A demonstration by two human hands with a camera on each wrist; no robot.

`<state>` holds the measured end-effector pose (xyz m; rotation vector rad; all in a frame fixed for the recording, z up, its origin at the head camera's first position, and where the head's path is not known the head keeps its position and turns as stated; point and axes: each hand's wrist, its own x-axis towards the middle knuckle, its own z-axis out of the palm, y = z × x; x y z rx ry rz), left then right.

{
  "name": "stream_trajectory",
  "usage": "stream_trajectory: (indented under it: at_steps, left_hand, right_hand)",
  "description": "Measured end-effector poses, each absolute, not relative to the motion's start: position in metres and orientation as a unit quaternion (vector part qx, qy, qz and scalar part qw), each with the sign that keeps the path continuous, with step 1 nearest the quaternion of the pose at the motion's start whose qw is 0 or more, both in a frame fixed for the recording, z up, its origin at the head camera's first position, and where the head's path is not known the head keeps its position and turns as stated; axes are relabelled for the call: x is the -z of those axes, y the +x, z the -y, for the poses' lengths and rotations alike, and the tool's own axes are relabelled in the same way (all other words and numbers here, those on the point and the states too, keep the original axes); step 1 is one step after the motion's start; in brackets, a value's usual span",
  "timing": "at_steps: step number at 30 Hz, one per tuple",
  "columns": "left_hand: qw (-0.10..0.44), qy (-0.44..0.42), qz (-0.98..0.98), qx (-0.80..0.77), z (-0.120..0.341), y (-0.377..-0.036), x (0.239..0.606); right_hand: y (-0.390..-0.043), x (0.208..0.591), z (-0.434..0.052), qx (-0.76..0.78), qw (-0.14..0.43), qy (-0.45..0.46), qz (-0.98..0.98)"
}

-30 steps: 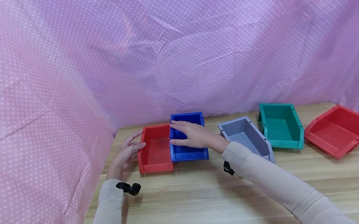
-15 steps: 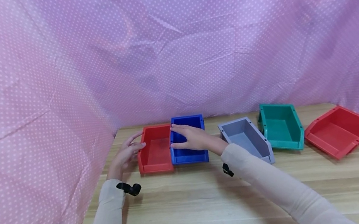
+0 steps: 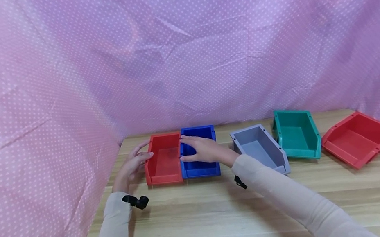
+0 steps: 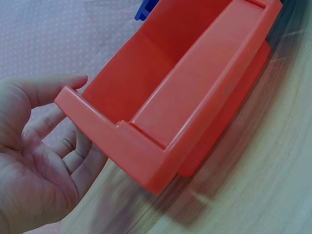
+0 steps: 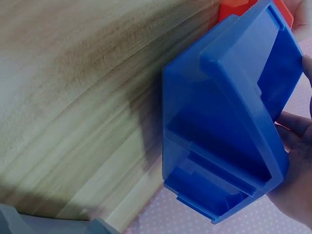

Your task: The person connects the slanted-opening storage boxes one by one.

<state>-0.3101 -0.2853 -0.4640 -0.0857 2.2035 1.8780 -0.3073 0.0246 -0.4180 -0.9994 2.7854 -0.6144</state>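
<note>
In the head view, a red storage bin (image 3: 166, 178) and a blue storage bin (image 3: 201, 170) stand side by side near the back of the table. My left hand (image 3: 133, 163) holds the red bin's left wall, with the thumb over the rim and the fingers along the outside, as the left wrist view also shows. My right hand (image 3: 203, 149) reaches over the blue bin from the right, its fingers fairly straight and spread, the tips at the left rim beside the red bin. Part of the blue bin's inside is hidden under this hand.
To the right stand a grey bin (image 3: 257, 145), close to the right forearm, a green bin (image 3: 297, 134) and a second red bin (image 3: 359, 137), turned at an angle. Pink dotted cloth (image 3: 179, 53) hangs behind and beside the wooden table (image 3: 192, 226).
The blue bin has slid toward the person alongside the red bin, its front edge now about level with the red one's. My right hand has moved back with it; the left has stayed put.
</note>
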Motion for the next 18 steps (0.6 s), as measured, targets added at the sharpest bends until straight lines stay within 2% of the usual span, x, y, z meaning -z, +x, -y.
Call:
stream_trajectory:
  at_steps: [18]
  left_hand:
    - [0.123, -0.033, -0.747, -0.652, 0.2873, -0.3093, 0.4631]
  right_hand:
    - [-0.3109, 0.4267, -0.0237, 0.196, 0.059, -0.327, -0.922]
